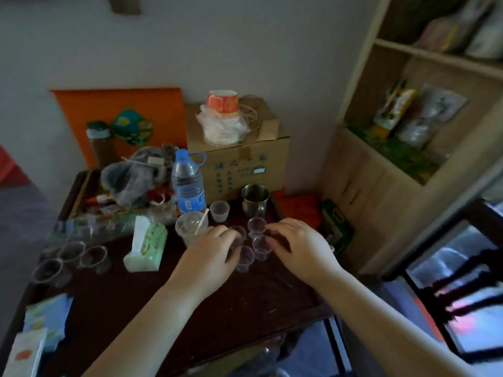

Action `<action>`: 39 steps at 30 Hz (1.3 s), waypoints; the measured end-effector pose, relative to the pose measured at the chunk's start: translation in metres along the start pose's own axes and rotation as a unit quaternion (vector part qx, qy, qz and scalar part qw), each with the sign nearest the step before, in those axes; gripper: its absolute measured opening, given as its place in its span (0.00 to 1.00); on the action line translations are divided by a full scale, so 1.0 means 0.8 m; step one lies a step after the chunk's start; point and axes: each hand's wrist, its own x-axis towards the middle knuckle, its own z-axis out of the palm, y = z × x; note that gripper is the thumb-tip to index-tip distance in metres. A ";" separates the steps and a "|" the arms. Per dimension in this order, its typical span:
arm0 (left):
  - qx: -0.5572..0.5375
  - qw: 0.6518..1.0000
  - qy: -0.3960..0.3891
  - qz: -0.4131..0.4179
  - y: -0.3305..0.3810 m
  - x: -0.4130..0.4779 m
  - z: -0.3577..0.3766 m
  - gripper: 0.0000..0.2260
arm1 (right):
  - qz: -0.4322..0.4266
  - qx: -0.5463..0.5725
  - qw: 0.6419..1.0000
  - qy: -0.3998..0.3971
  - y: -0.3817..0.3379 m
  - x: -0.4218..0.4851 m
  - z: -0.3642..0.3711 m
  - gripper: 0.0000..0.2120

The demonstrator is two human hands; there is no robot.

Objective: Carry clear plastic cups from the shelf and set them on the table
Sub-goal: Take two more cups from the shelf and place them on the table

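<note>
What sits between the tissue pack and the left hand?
Head view: the large clear cup with a stick in it stands between the tissue pack and the left hand.

We see clear, glossy plastic cups on the dark scuffed wooden table, beside a shiny metal mug.

Both hands at 4 cups

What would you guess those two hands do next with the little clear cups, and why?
Probably let go and lift away. The left hand and right hand rest their fingers on four small clear cups that already stand upright on the dark table, clustered together. With the cups seemingly set down, releasing them gently, without tipping one, looks like the natural next move.
</note>
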 end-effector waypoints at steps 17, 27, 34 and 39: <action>-0.075 0.944 -0.037 0.319 0.313 -0.028 -0.116 0.14 | 0.187 -0.174 0.945 0.203 -0.128 -0.296 -0.278 0.28; -0.151 0.839 -0.102 0.512 0.631 -0.183 -0.087 0.18 | 0.389 -0.300 0.817 0.302 -0.214 -0.632 -0.416 0.26; -0.217 0.745 -0.154 0.611 0.825 -0.392 -0.064 0.22 | 0.502 -0.349 0.719 0.331 -0.316 -0.888 -0.462 0.26; -0.217 0.692 -0.154 0.671 0.935 -0.508 -0.070 0.25 | 0.545 -0.362 0.673 0.344 -0.388 -1.025 -0.497 0.26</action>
